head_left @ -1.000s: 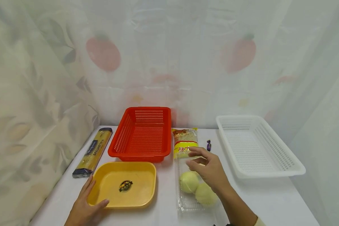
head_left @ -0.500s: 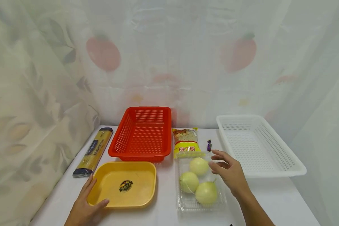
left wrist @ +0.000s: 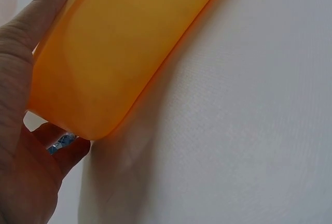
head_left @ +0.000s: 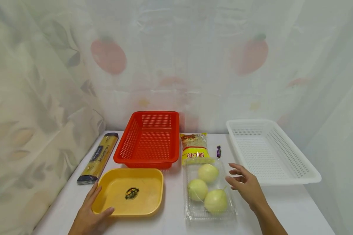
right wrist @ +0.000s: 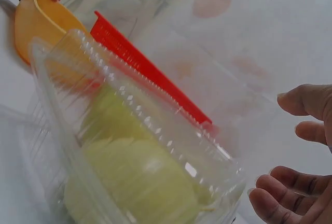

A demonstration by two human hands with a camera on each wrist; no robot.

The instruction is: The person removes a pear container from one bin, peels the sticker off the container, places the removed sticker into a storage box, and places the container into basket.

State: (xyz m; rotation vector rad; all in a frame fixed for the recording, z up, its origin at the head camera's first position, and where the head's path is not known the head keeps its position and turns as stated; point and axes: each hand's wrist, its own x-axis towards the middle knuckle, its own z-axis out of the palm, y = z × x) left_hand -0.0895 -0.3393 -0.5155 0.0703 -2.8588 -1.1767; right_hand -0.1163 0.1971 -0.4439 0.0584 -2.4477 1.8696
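Note:
My left hand [head_left: 89, 209] holds the near left corner of a yellow plastic tray [head_left: 147, 205], fingers at its left side and thumb at the front rim. In the left wrist view the tray's outer wall [left wrist: 114, 53] fills the top, with the thumb lying along its rim. My right hand [head_left: 247, 186] holds nothing, its fingers loosely bent just right of a clear plastic box [head_left: 191, 212]. Inside the box are three round pale green fruits [head_left: 215, 200], like pears; one shows a short stem. The right wrist view has the fingers apart from the box [right wrist: 150, 110].
Behind the tray stands a red basket [head_left: 153, 147], with a spaghetti pack [head_left: 98, 160] to its left. A yellow printed food bag [head_left: 194, 147] and a small purple-wrapped candy [head_left: 219, 151] lie behind the box. At the right is a white basket [head_left: 270, 156].
My right hand has drawn back from above the clear box to its right side, bringing all the fruits into view. The left hand stays at the yellow tray.

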